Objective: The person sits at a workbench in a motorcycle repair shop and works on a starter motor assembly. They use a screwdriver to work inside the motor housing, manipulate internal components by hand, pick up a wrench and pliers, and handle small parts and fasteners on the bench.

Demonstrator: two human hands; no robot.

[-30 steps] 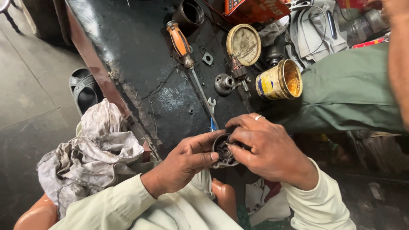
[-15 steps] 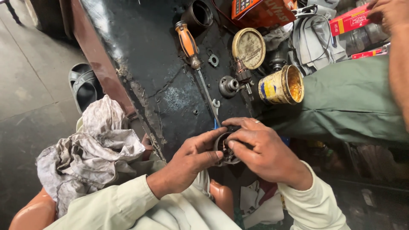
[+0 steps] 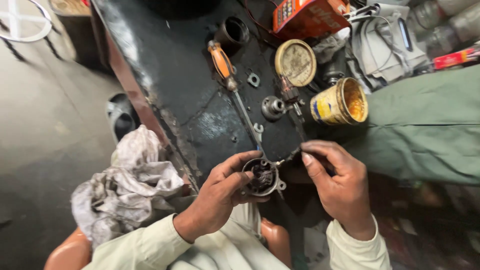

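My left hand (image 3: pixel 220 195) grips a small round metal housing (image 3: pixel 261 177) with greasy dark parts inside, held at the near edge of a black, oily workbench (image 3: pixel 175 75). My right hand (image 3: pixel 337 182) pinches a thin dark tool (image 3: pixel 289 156) whose tip points at the housing's rim. An orange-handled screwdriver (image 3: pixel 231 82) lies on the bench just beyond, its shaft running toward the housing.
On the bench sit a yellow grease tin (image 3: pixel 340 102), a round gauge (image 3: pixel 295 62), a small metal hub (image 3: pixel 273 107), a dark cylinder (image 3: pixel 234 31) and an orange box (image 3: pixel 310 17). Another person's green sleeve (image 3: pixel 425 125) lies at right. A dirty rag (image 3: pixel 125 185) rests on my left knee.
My right hand has come off the housing and drawn back to the right, now holding the thin tool at its rim. The view has shifted slightly.
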